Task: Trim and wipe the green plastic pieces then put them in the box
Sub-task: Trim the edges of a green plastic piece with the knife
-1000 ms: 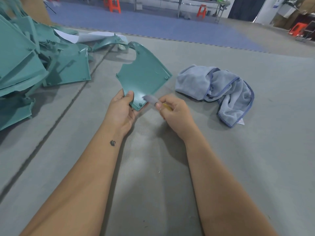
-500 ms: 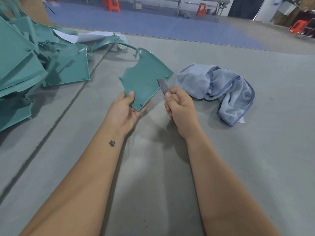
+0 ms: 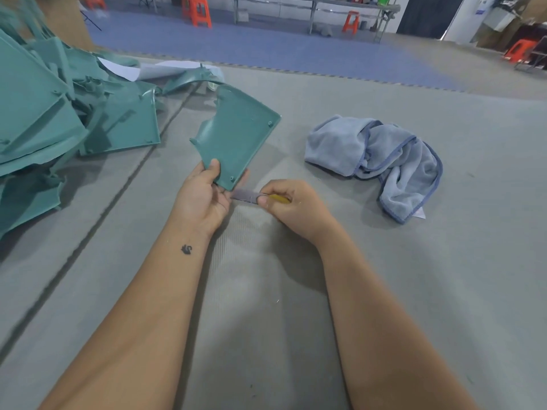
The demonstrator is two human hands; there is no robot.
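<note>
At the panel's near corner, my right hand (image 3: 291, 207), fingers pinching the knife (image 3: 251, 198), had dropped its blade back from the side edge while my left hand (image 3: 204, 196) gripped the green panel (image 3: 236, 137), trimming evidently unfinished.

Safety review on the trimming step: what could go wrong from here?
1. The blade in the right hand points at the left hand, close to its fingers; a slip could cut them.
2. The left hand's grip takes only the bottom corner of the green piece; blade pressure might twist it loose.
3. The cloth lies off to the right, so wiping means putting the knife down or switching hands.
</note>
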